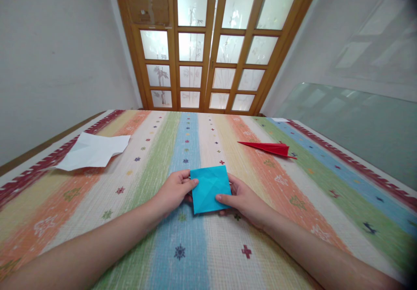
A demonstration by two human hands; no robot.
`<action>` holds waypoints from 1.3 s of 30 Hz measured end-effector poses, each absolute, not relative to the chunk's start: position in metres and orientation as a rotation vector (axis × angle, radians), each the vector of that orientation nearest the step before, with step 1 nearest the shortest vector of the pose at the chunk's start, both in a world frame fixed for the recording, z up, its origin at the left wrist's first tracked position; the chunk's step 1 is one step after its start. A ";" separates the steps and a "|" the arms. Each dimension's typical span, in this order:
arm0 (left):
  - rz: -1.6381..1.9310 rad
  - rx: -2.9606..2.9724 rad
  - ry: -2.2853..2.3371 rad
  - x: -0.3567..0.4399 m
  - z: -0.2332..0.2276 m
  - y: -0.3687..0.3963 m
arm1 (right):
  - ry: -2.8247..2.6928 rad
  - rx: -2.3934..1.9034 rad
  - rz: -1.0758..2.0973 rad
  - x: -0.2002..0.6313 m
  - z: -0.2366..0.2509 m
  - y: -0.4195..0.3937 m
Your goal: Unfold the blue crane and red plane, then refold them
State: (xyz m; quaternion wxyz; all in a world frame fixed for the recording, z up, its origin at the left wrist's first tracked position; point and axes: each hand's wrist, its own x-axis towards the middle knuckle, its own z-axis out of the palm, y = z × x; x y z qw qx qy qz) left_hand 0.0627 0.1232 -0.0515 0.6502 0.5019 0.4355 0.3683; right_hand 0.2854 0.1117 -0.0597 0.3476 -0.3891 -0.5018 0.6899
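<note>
A small square of folded blue paper point(210, 190) is held up just over the striped cloth, its face creased along several lines. My left hand point(178, 186) grips its left edge, thumb on the front and fingers behind. On the opposite side, my right hand point(243, 198) pinches the right edge, with the thumb lying across the lower right of the front. The fingers behind the paper are mostly hidden.
A red folded paper plane point(267, 148) lies to the right, beyond my right hand. At the left is a creased white sheet point(94, 150). The striped tablecloth point(130, 220) covers the bed-like surface, with wooden glazed doors point(208, 29) behind and a pale green panel point(352, 125) along the right.
</note>
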 end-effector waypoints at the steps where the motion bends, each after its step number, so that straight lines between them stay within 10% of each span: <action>1: 0.857 1.129 1.002 0.062 -0.052 0.125 | -1.310 -1.020 1.791 0.285 -0.059 0.112; 39: 0.978 1.573 1.118 0.045 -0.074 0.142 | -1.698 -1.152 1.342 0.288 -0.068 0.116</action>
